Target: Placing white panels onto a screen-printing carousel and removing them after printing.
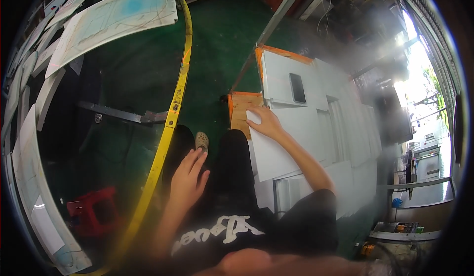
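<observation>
My right hand (pixel 268 123) is at the near left corner of a white sheet (pixel 281 150), on top of a stack to my right. Its thumb and fingers curve around the corner, and the fingertips are partly hidden. Over my lap, my left hand (pixel 189 176) has its fingers stretched out and holds nothing. A dark phone (pixel 297 88) lies on another white sheet (pixel 276 73) just beyond my right hand. Bare wooden board with an orange edge (pixel 242 109) shows beside the stack.
A yellow curved rail (pixel 180 86) runs along my left, carrying pale curved panels (pixel 116 21) on its far side. A red plastic stool (pixel 96 212) stands at lower left on the green floor (pixel 212 39). More white sheets (pixel 353 128) spread to the right. A metal post (pixel 276 21) rises behind the stack.
</observation>
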A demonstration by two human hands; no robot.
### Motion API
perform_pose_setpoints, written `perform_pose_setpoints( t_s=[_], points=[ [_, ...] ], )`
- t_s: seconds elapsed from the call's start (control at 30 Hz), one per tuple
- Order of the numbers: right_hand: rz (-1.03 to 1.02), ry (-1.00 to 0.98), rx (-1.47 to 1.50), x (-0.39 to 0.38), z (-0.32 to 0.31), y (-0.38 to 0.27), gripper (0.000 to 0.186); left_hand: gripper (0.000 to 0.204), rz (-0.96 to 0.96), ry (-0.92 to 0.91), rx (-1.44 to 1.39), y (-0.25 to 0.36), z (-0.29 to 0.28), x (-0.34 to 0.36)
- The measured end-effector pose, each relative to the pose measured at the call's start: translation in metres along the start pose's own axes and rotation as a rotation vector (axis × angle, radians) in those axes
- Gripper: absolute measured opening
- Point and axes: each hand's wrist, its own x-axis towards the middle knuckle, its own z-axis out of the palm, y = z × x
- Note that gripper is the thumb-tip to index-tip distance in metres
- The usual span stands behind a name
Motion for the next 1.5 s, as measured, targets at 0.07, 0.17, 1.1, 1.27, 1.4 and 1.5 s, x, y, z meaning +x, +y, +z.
perform_pose_setpoints(
  t_s=[0.07,0.17,1.1,1.27,1.4,1.5],
  points=[
    [0.022,-0.014,-0.006,0.001,0.000,-0.006,0.044,0.045,-0.008,-0.022,-0.021,-0.001,0.008,-0.002],
    [-0.165,0.142,0.061,0.001,0.002,-0.018,0.042,0.045,-0.009,-0.066,-0.057,-0.004,0.019,-0.004],
    [-0.432,-0.700,-0.186,-0.100,-0.049,-0.058,0.064,0.045,0.039,-0.225,-0.135,0.001,0.069,-0.017],
    [-0.367,-0.579,-0.157,-0.124,-0.059,-0.047,0.069,0.042,-0.059,-0.291,-0.306,0.005,0.073,-0.016],
    [-0.408,-0.513,-0.090,-0.112,-0.066,-0.062,0.061,0.036,-0.117,-0.339,-0.590,0.007,0.091,-0.011],
    [-0.430,-0.462,-0.004,-0.103,-0.059,-0.081,0.051,0.035,-0.452,-0.572,-1.270,0.008,0.112,-0.008]
  ],
)
